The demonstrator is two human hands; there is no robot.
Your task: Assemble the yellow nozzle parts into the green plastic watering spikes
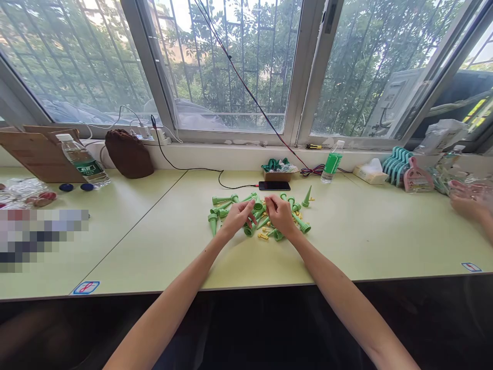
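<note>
Mid-frame, left hand [239, 217] and right hand [281, 215] both pinch 1 spike [258, 206] above the pile [301, 224]; keep grips steady, aligned.

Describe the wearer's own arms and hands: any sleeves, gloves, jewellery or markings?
The left forearm and right forearm are bare as far as the picture shows, with no sleeves in view. The left hand and right hand are ungloved. No watch, bracelet, ring, marking or cable shows.

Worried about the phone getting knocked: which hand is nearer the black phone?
Right. The right hand sits directly on the near side of the black phone; the left hand is off to the left, over the green plastic spikes.
</note>
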